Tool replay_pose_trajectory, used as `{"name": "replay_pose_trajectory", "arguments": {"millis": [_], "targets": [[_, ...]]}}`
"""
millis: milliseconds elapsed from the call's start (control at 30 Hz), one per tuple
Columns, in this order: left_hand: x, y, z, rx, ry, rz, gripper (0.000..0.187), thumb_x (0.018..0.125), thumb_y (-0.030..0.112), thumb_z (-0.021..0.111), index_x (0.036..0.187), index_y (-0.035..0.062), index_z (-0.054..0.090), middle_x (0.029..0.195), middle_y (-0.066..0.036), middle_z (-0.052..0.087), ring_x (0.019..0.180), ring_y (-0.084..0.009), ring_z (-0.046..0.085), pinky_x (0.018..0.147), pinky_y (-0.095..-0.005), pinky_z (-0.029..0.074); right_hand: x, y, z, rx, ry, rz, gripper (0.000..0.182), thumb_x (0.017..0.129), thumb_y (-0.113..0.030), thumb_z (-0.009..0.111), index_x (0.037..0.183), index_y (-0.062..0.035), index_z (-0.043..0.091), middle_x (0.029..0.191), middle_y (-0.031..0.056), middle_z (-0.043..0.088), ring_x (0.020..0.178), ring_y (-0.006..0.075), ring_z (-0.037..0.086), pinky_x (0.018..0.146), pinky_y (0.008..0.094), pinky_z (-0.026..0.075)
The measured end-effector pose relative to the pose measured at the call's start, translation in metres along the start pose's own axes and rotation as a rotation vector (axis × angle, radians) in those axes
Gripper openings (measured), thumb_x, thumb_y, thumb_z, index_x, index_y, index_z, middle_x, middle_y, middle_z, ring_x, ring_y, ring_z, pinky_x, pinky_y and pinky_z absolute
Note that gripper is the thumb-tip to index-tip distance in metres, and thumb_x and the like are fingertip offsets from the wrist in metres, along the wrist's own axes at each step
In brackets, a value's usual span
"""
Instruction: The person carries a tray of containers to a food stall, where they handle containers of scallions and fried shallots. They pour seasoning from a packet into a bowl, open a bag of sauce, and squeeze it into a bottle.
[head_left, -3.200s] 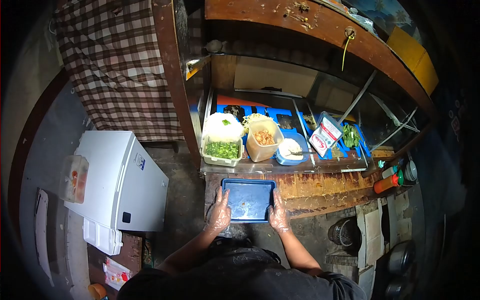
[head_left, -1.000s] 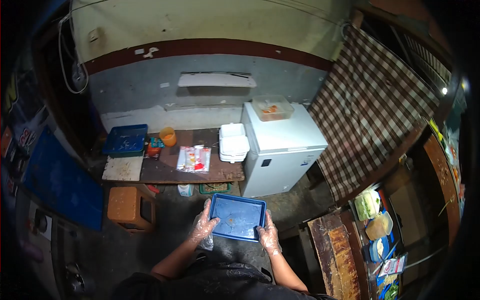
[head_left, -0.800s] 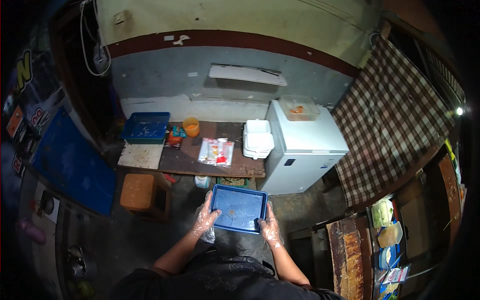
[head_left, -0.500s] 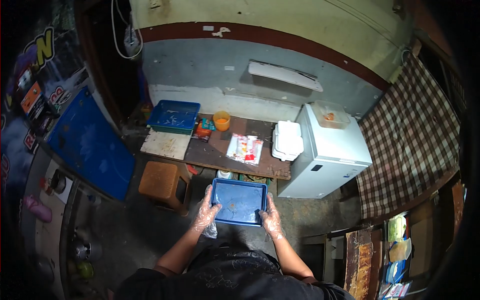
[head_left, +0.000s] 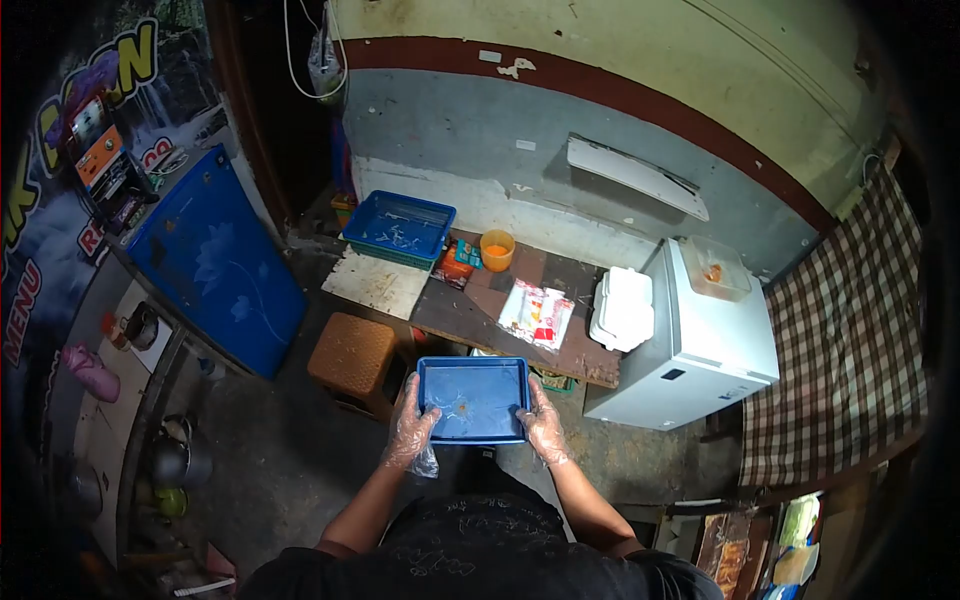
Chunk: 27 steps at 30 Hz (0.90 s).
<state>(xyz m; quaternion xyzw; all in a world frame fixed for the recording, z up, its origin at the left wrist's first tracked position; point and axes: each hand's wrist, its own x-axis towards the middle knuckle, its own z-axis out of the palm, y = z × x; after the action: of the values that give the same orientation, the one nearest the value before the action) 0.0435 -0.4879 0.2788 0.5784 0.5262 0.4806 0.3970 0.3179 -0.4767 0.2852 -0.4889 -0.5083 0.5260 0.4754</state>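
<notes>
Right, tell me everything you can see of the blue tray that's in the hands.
The blue tray is shallow and rectangular, with a raised rim all round, and looks like plastic. Its open side faces up; the floor shows faint streaks and a small brownish speck. The left hand and right hand, both in clear gloves, grip its short sides, thumbs over the rim. It is held in front of the body, on the near side of the table. Its underside is hidden.

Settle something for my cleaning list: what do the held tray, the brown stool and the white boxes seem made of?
Held tray: probably hard plastic, smooth and glossy, evenly blue with a moulded rim.
Brown stool: likely moulded plastic, its top finely textured.
White boxes: apparently foam, matte, with thick rounded edges; thin plastic is possible.
</notes>
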Motion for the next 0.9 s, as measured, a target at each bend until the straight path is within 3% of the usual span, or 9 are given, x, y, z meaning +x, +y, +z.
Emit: {"name": "replay_pose_trajectory", "arguments": {"millis": [67, 133, 400, 500, 567, 700, 900], "targets": [[0.013, -0.015, -0.006, 0.086, 0.02, 0.013, 0.08, 0.087, 0.008, 0.066, 0.152, -0.0024, 0.021, 0.156, -0.023, 0.028, 0.144, -0.0309, 0.03, 0.117, -0.0373, 0.025, 0.021, 0.001, 0.004, 0.009, -0.043, 0.001, 0.077, 0.081, 0.016, 0.053, 0.151, 0.0036, 0.023, 0.158, 0.0175, 0.025, 0.148, 0.0225, 0.021, 0.118, 0.0312, 0.017], [0.029, -0.016, -0.007, -0.034, 0.062, 0.004, 0.081, 0.085, 0.01, 0.067, 0.151, -0.0021, 0.023, 0.154, -0.025, 0.031, 0.144, -0.0335, 0.031, 0.117, -0.0387, 0.025, 0.044, 0.001, 0.009, -0.006, -0.054, -0.064, 0.073, 0.085, 0.009, 0.056, 0.151, -0.0013, 0.028, 0.156, 0.0173, 0.032, 0.144, 0.0242, 0.03, 0.117, 0.0326, 0.023], [0.091, -0.004, -0.005, -0.001, 0.148, -0.028, 0.081, 0.084, 0.007, 0.066, 0.152, -0.0014, 0.022, 0.154, -0.024, 0.031, 0.143, -0.0319, 0.033, 0.116, -0.0372, 0.027, 0.125, -0.006, 0.001, -0.108, -0.136, -0.114, 0.073, 0.087, 0.005, 0.059, 0.152, -0.0006, 0.026, 0.156, 0.017, 0.033, 0.141, 0.0224, 0.035, 0.112, 0.0295, 0.028], [0.109, -0.003, -0.003, 0.043, 0.186, -0.045, 0.081, 0.084, 0.004, 0.064, 0.153, -0.0003, 0.021, 0.153, -0.024, 0.034, 0.142, -0.0312, 0.035, 0.115, -0.0365, 0.027, 0.151, -0.009, -0.003, -0.104, -0.192, -0.051, 0.073, 0.087, 0.007, 0.058, 0.152, -0.0008, 0.025, 0.157, 0.0168, 0.031, 0.143, 0.0237, 0.032, 0.114, 0.0304, 0.026], [0.12, -0.002, -0.002, 0.09, 0.216, -0.077, 0.081, 0.083, 0.002, 0.063, 0.153, 0.0005, 0.021, 0.152, -0.023, 0.036, 0.141, -0.0305, 0.037, 0.115, -0.0361, 0.027, 0.166, -0.01, -0.006, -0.088, -0.281, -0.046, 0.075, 0.086, 0.015, 0.051, 0.153, 0.0013, 0.021, 0.158, 0.0166, 0.025, 0.148, 0.0236, 0.019, 0.117, 0.0324, 0.019], [0.138, -0.016, 0.002, -0.205, 0.311, -0.045, 0.082, 0.082, -0.002, 0.06, 0.154, 0.0023, 0.02, 0.144, -0.02, 0.045, 0.132, -0.0265, 0.045, 0.112, -0.0339, 0.031, 0.196, -0.016, -0.003, -0.014, -0.402, -0.036, 0.081, 0.083, 0.019, 0.049, 0.154, 0.0002, 0.015, 0.161, 0.0152, 0.02, 0.148, 0.0235, 0.02, 0.115, 0.0324, 0.024], [0.149, 0.004, -0.015, 0.176, 0.371, -0.136, 0.079, 0.083, 0.001, 0.061, 0.153, 0.001, 0.023, 0.142, -0.021, 0.048, 0.13, -0.0277, 0.048, 0.111, -0.0335, 0.032, 0.237, 0.003, 0.011, -0.017, -0.469, -0.017, 0.085, 0.081, 0.021, 0.045, 0.155, 0.0013, 0.008, 0.163, 0.0147, 0.014, 0.149, 0.022, 0.017, 0.115, 0.0314, 0.023]]}}
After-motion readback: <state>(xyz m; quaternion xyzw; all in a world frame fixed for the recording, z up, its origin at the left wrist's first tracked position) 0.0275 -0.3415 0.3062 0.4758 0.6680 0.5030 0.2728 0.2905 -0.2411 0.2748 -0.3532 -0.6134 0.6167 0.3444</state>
